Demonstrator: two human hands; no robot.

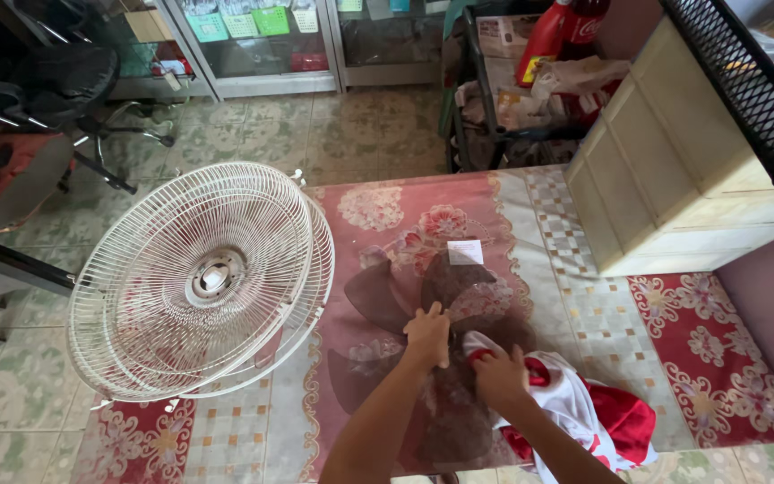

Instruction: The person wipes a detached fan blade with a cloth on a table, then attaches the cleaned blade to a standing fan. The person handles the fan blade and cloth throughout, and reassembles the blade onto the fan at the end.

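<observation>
Fan blade [423,296], translucent brown, flat on floral table [584,296]; white rectangular label [465,252] on its upper vane. Left hand [429,334] presses flat on hub; right hand [499,375] grips red-white cloth [584,412]. Red bottles [566,27] in black rack [481,99] behind; white grilles [201,280] stacked left.

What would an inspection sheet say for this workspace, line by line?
Surface: patterned red cloth over the table.
Job's things: translucent brown fan blade lying flat; red and white rag against it.
Clutter: two white fan grilles stacked at the table's edge; white paper slip.
Hands: left hand pressing the blade; right hand gripping the rag.
Cables: nothing seen.
Surroundings: tiled floor, office chair, glass cabinets.
</observation>
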